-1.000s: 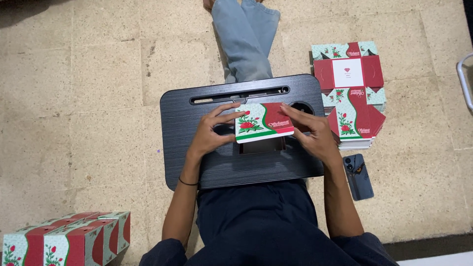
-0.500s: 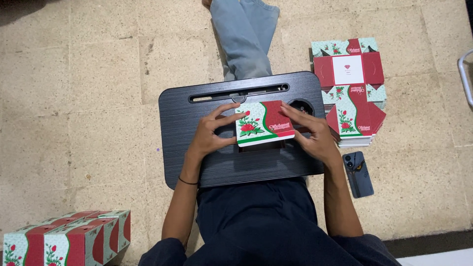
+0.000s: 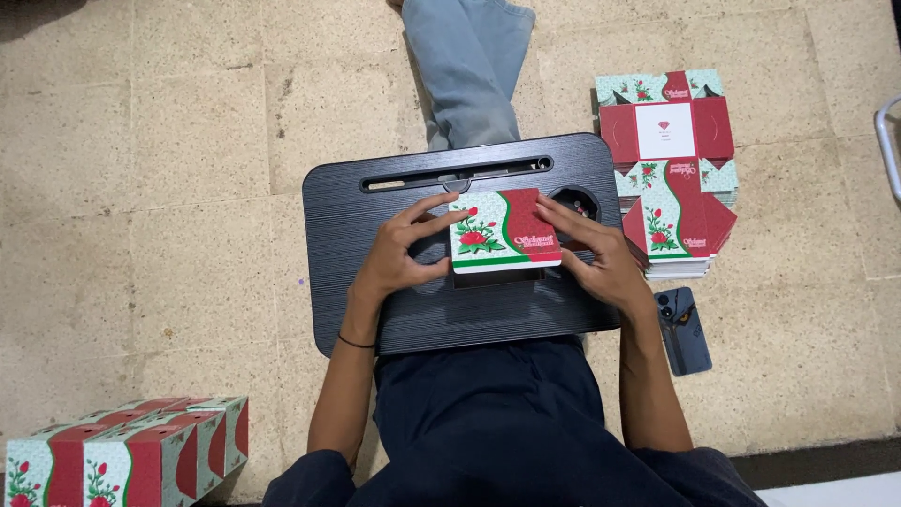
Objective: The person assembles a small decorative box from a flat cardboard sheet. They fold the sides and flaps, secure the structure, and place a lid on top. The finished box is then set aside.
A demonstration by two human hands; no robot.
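My left hand (image 3: 399,258) and right hand (image 3: 601,258) press against opposite sides of 1 folded carton (image 3: 504,230), fingers spread along its edges, on the black lap desk (image 3: 375,207). By my judgement this carton is nearly formed; finished boxes (image 3: 122,451) lie at my left. The stack of flat blanks (image 3: 671,178) at my right remains unfolded.
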